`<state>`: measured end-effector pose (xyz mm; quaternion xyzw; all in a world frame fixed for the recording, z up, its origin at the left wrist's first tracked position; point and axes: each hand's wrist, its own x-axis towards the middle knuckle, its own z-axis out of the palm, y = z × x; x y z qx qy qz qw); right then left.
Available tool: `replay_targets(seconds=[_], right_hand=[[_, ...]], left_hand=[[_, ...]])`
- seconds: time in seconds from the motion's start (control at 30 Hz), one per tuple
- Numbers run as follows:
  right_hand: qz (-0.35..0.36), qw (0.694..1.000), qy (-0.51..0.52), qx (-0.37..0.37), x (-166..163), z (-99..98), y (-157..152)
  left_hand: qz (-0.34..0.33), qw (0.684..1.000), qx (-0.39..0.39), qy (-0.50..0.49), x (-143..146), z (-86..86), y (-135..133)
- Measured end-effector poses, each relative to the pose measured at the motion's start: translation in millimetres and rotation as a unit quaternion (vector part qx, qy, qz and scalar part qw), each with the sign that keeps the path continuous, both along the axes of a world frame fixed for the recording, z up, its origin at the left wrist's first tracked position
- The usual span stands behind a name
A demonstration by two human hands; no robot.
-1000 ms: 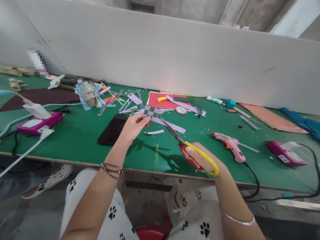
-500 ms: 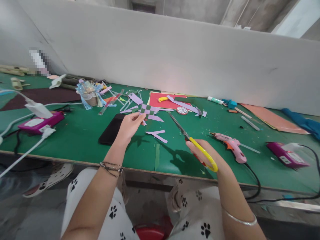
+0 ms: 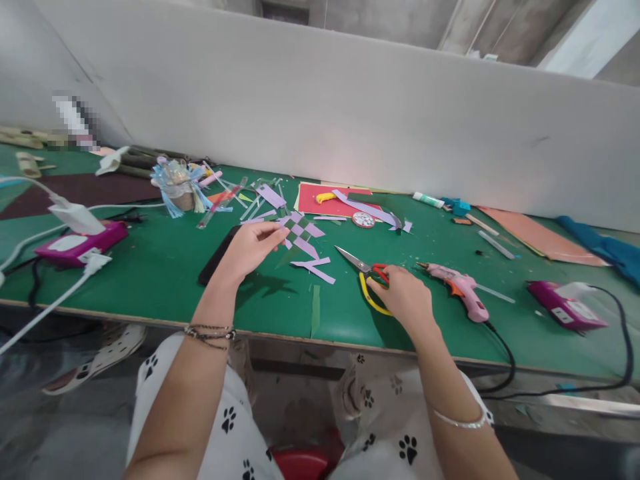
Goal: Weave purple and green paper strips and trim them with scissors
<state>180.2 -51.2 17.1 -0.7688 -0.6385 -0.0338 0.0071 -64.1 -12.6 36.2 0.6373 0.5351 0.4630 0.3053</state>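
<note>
My left hand [image 3: 257, 245] pinches the near left edge of a woven piece of purple and green paper strips [image 3: 300, 231], held above the table. My right hand [image 3: 404, 293] is at the red and yellow handles of a pair of scissors [image 3: 364, 267], with fingers curled at the red loop. The scissors' blades point away to the left, low over the table. Between the hands lie purple paper scraps [image 3: 316, 268] and a green strip [image 3: 315, 310]. A black phone [image 3: 215, 259] is partly hidden under my left wrist.
A pink glue gun [image 3: 460, 288] lies right of my right hand, its cord running off the table edge. Purple power blocks [image 3: 83, 243] stand at both sides. Behind are red paper [image 3: 313, 205], a yellow-handled cutter [image 3: 326, 197] and a decorated pot [image 3: 180, 190].
The scissors have gone down from a raised, tilted position to the table level, and my right hand has turned over them. The woven paper has rotated slightly in my left hand.
</note>
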Motion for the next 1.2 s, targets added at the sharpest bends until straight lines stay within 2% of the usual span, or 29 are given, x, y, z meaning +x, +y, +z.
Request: replay_targets(seconds=[0.13,0.23,0.3,0.37,0.47,0.53,0.6,0.73,0.83,1.03,1.2], right_hand=[[0.024,1.000,-0.011,-0.001,5,-7.5,3],[0.063,0.996,-0.009,0.062,7,-8.7,3],[0.104,0.986,0.056,0.118,6,-7.3,3],[0.157,0.959,0.189,0.144,2,-5.1,3],[0.229,0.880,0.399,0.121,-11,0.1,6],[0.262,0.833,0.480,0.086,-23,5.5,8],[0.268,0.809,0.520,0.058,-34,12.6,11],[0.268,0.805,0.529,0.019,-51,26.7,18],[0.262,0.811,0.523,0.023,-56,33.0,25],[0.309,0.813,0.493,-0.010,-56,38.0,34],[0.317,0.803,0.504,0.011,-60,40.1,36]], left_hand=[[-0.003,1.000,-0.003,0.021,-1,-0.9,0],[-0.005,0.999,-0.003,0.036,-3,-1.1,0],[-0.022,0.999,-0.009,0.048,-4,-0.5,0],[-0.054,0.997,-0.018,0.060,-4,0.2,1],[-0.106,0.992,-0.027,0.066,-2,1.1,0],[-0.130,0.989,-0.030,0.060,0,1.8,-1],[-0.144,0.988,-0.033,0.049,3,3.0,-2],[-0.154,0.987,-0.034,0.031,7,5.2,-5],[-0.160,0.986,-0.038,0.034,7,5.1,-6],[-0.190,0.980,-0.041,0.032,11,3.2,-8],[-0.192,0.980,-0.053,0.005,17,3.1,-8]])
